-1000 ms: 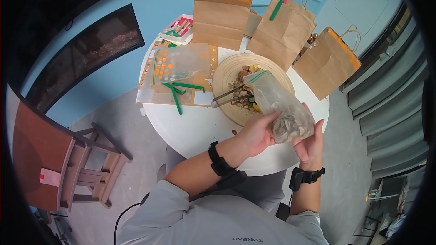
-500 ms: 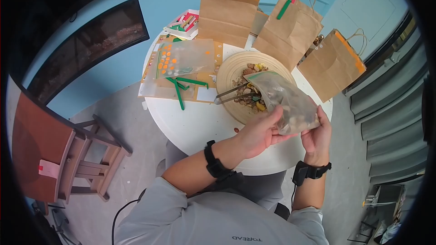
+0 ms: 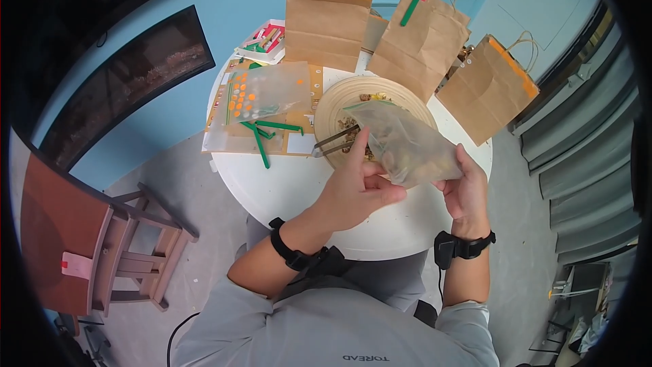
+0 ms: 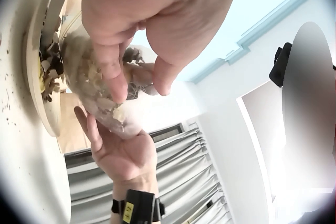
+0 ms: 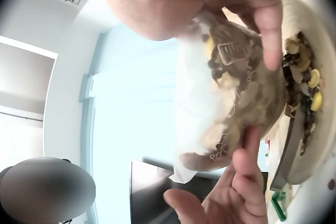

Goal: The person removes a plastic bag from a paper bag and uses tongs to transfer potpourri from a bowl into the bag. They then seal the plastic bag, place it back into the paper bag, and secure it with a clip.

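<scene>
A clear zip bag (image 3: 414,146) with pale and brown dried-looking pieces in it is held tilted over a round woven plate (image 3: 424,110), its green-edged mouth toward the plate. My right hand (image 3: 465,187) grips the bag's closed end, thumb on top and fingers beneath. At the near left side of the bag, my left hand (image 3: 356,194) has its fingers spread, some touching the plastic. In the right wrist view its thumb stands apart from the bag (image 5: 231,87). Brown and yellow pieces (image 5: 302,71) lie on the plate, partly hidden by the bag. Metal tongs (image 3: 333,143) rest across its rim.
Three brown paper bags (image 3: 326,27) stand along the back of the round white table (image 3: 265,190). To the left lie a plastic bag with orange dots (image 3: 272,88), green clip strips (image 3: 261,146) and a cardboard sheet (image 3: 217,137). A white tray (image 3: 261,58) holds more clips.
The left hand has shifted left along the bag and its fingers have spread from their earlier hold. The bag has swung flatter, its mouth further left over the plate. The right hand keeps its end.
</scene>
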Demonstrator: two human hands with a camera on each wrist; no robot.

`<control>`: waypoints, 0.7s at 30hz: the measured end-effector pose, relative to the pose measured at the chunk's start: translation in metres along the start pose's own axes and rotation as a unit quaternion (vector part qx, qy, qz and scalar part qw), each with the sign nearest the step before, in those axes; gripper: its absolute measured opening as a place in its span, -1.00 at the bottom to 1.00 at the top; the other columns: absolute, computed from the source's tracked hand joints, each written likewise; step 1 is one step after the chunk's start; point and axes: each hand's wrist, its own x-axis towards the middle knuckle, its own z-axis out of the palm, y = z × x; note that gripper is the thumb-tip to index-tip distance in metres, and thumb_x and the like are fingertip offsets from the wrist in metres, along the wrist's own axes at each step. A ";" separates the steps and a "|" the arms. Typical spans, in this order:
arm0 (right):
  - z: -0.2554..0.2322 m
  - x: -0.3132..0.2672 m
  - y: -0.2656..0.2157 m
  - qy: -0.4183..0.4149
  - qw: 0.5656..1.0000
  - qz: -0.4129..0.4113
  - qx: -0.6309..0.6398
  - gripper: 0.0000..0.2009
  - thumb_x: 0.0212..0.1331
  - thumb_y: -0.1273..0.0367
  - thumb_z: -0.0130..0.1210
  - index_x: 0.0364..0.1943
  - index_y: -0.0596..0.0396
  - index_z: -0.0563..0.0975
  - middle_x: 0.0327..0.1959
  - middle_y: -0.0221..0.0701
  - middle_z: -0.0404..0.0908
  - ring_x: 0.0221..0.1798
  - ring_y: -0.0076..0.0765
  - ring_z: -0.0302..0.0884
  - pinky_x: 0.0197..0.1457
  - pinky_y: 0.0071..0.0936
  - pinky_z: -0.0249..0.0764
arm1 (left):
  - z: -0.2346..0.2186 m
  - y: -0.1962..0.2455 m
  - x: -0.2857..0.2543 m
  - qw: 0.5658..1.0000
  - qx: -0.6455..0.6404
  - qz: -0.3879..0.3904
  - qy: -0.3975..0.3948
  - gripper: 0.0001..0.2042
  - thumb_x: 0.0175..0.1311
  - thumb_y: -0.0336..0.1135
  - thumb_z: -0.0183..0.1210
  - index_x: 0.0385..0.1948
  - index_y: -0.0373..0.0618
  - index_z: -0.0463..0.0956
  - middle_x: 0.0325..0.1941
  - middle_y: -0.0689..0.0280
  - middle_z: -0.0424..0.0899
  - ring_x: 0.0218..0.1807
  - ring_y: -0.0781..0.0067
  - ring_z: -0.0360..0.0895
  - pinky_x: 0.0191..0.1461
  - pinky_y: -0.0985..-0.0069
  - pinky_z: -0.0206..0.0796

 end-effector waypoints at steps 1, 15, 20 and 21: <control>0.002 0.000 -0.001 0.002 1.000 -0.001 0.004 -0.54 0.63 0.20 -0.12 0.28 0.34 0.53 0.10 -0.22 0.70 0.02 -0.34 0.74 -0.04 -0.43 0.73 | -0.002 -0.001 0.003 1.000 0.024 0.007 0.006 0.03 0.37 -0.50 0.32 0.66 -0.20 -0.39 0.17 0.01 0.70 0.09 0.31 0.74 0.11 0.40 0.62; 0.045 -0.004 -0.035 -0.061 0.998 -0.022 0.011 -0.23 0.53 -0.20 -0.04 0.41 0.28 0.40 0.39 -0.16 0.49 0.43 -0.16 0.44 0.48 -0.13 0.34 | -0.015 0.048 0.054 0.982 0.159 -0.082 0.068 -0.45 0.64 0.05 0.03 -0.02 -0.49 0.58 -0.16 0.03 0.82 -0.30 0.37 0.79 -0.27 0.52 0.60; 0.043 0.002 -0.027 -0.066 0.993 -0.086 -0.056 -0.24 0.51 -0.13 0.08 0.46 0.29 0.34 0.41 -0.19 0.47 0.45 -0.22 0.40 0.50 -0.15 0.31 | -0.020 0.056 0.058 0.985 0.127 -0.092 0.070 -0.42 0.64 0.12 0.00 0.00 -0.42 0.59 -0.18 0.03 0.82 -0.35 0.34 0.78 -0.31 0.54 0.57; 0.043 0.002 -0.025 -0.061 0.989 -0.109 -0.081 -0.25 0.51 -0.09 0.11 0.46 0.29 0.34 0.41 -0.21 0.48 0.44 -0.24 0.40 0.51 -0.18 0.31 | -0.021 0.057 0.058 0.985 0.124 -0.096 0.071 -0.42 0.64 0.13 -0.01 -0.01 -0.40 0.59 -0.19 0.03 0.82 -0.36 0.35 0.78 -0.32 0.54 0.56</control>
